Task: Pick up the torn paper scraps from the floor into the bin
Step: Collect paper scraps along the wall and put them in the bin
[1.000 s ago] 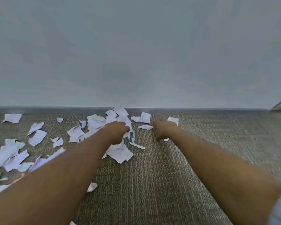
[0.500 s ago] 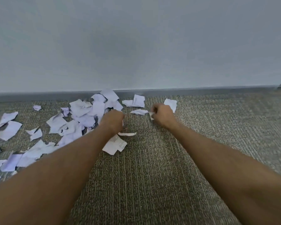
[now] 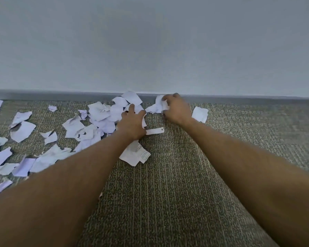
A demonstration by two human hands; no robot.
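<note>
A: What is surrounding the hands?

B: A pale grey wall [image 3: 150, 41] is filling the view beyond them, with a grey baseboard [image 3: 52, 96] running along its foot. Brown-grey ribbed carpet [image 3: 177, 193] is lying under both arms.

A: And the paper?

B: White torn paper scraps [image 3: 98, 111] are lying in a loose heap under and to the left of the left hand [image 3: 132, 124], thinning out further left. One larger scrap with small print [image 3: 135, 155] is lying just behind that hand's wrist, and a narrow strip [image 3: 154, 131] is sticking out to its right. A single square scrap [image 3: 200, 114] is lying just right of the right hand [image 3: 177, 109].

A: How is each grip sitting?

B: The left hand is resting palm-down on the heap, fingers spread and relaxed, holding nothing. The right hand is curling its fingers around a crumpled scrap [image 3: 159, 105] beside the baseboard.
</note>
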